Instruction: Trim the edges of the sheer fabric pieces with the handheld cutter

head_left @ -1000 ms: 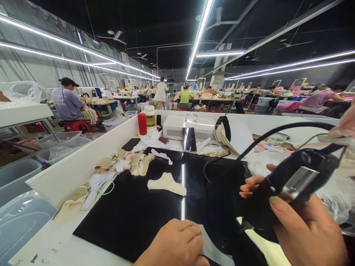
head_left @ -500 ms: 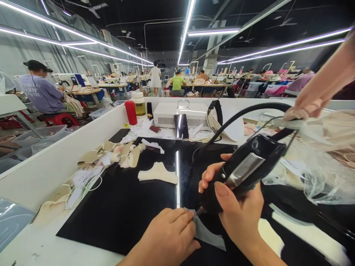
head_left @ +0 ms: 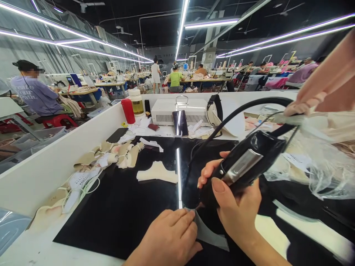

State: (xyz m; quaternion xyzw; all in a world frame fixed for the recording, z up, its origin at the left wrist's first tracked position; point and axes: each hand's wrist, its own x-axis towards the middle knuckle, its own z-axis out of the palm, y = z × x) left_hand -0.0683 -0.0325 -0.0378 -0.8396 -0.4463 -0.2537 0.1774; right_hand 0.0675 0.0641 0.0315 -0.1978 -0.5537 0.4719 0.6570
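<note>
My right hand (head_left: 235, 207) is wrapped round a black handheld tool (head_left: 246, 155) with a metal plate on its side and a thick black cable. The tool's lower tip points down beside the fingertips of my left hand (head_left: 174, 232). Those fingers are pressed together on the upper end of a grey translucent strip (head_left: 212, 234), which lies on the black mat (head_left: 111, 210). A cream cut piece (head_left: 156, 173) rests farther up the mat, left of the tool. More pale pieces (head_left: 271, 232) lie right of my right wrist.
Beige pieces (head_left: 129, 155) and paper labels line the left edge. Behind the mat are a white vented box (head_left: 163, 111), a phone (head_left: 180, 123), a red cup (head_left: 128, 111) and a jar. Another person's hand (head_left: 305, 103) reaches in at upper right, above clear plastic (head_left: 330, 166). People sit farther back.
The view has shifted slightly. Both of my hands, the tool and the grey strip keep nearly the same places relative to each other.
</note>
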